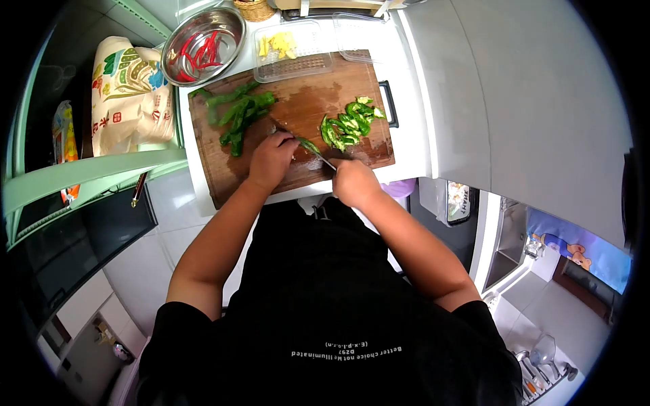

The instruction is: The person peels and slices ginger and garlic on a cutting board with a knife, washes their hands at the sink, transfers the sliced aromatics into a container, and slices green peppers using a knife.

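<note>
My right hand (pixel 353 181) is closed around the handle of a knife (pixel 325 162), near the front edge of a wooden cutting board (pixel 298 101). The blade points left and away, beside a green pepper piece (pixel 308 145). My left hand (pixel 273 159) rests on the board with bent fingers, pressing the left end of that piece. Cut green pepper slices (pixel 349 124) lie in a pile on the right of the board. Larger green pepper pieces (pixel 244 114) lie on the left. My fingers partly hide the pepper piece.
A metal bowl (pixel 234 40) with red peppers stands behind the board's left corner. Beside it is a clear plastic tray (pixel 308 57) with yellow pieces, then another clear tray (pixel 355 40). A printed sack (pixel 132 101) stands on a green shelf (pixel 95 172) at left.
</note>
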A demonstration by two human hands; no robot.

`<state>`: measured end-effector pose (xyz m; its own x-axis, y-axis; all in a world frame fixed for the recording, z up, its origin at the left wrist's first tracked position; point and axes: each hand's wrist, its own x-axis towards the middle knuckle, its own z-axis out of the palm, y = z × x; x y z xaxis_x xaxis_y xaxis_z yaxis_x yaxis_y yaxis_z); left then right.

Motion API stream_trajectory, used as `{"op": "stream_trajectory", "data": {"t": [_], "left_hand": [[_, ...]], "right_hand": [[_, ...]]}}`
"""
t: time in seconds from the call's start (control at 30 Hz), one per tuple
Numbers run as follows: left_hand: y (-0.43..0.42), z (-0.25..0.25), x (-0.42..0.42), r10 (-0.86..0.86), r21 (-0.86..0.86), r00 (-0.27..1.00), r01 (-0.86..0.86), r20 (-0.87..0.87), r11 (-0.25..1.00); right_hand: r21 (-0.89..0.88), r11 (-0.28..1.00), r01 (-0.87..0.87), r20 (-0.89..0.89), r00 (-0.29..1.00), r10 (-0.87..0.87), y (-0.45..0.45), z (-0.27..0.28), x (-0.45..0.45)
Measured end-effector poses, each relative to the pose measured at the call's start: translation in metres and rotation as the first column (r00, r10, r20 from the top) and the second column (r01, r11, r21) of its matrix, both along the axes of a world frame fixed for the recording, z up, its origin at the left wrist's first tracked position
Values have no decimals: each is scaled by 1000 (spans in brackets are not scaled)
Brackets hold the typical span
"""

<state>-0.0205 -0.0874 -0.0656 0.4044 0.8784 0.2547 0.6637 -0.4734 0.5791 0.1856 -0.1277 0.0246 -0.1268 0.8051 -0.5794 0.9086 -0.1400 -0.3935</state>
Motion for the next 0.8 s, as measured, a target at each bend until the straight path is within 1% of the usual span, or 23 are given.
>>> {"op": "stream_trajectory", "data": {"t": [0.07,0.1,0.2,0.33,0.43,0.53,0.63,0.73,0.8], "left_hand": [[-3,-1,-2,62,-76,995,-57,72,995],[-3,0,-3,94,-116,990,-81,107,990],[-3,5,-10,74,-47,995,-71,67,996],[0,6,-7,58,-18,996,-56,69,998],[7,-3,5,51,35,996,-54,77,998],[14,-8,21,42,66,996,-47,73,997],[15,-9,28,17,102,999,-21,38,995],[13,-10,22,-23,115,999,18,40,993],[11,-9,19,-38,123,998,31,58,992]], "right_hand": [[45,999,-3,-60,998,6,9,-4,6],[19,999,38,-123,992,-36,14,-9,13],[-28,975,222,-224,949,-222,11,-8,27],[5,980,199,-229,954,-192,7,4,34],[97,979,178,-271,951,-146,4,-2,34],[124,967,224,-277,943,-183,3,7,31],[89,979,183,-214,964,-161,5,14,34],[162,982,96,-161,985,-70,-1,9,32],[156,985,67,-84,995,-54,-6,11,26]]}}
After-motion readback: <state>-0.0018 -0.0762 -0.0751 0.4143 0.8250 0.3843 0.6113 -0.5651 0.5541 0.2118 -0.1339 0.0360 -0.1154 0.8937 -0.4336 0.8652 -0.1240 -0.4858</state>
